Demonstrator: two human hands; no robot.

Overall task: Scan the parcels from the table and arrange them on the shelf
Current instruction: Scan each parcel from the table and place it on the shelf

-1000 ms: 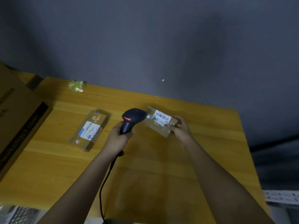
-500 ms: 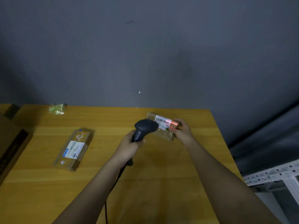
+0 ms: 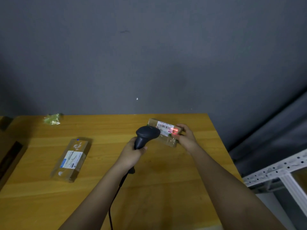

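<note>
My left hand grips the handle of a black corded barcode scanner, whose head points at a small brown parcel. My right hand holds that parcel by its right end, just above the wooden table. A red scan line glows on the parcel's white barcode label next to my right fingers. A second, longer brown parcel with a white and blue label lies flat on the table's left part.
A crumpled bit of green plastic lies at the table's far left edge by the grey wall. A large cardboard box stands at the left. White metal shelf framing shows at the lower right.
The view has swung up and to the right, bringing the shelf frame into sight. The red scan line appeared on the parcel's label. Both hands keep their grips.
</note>
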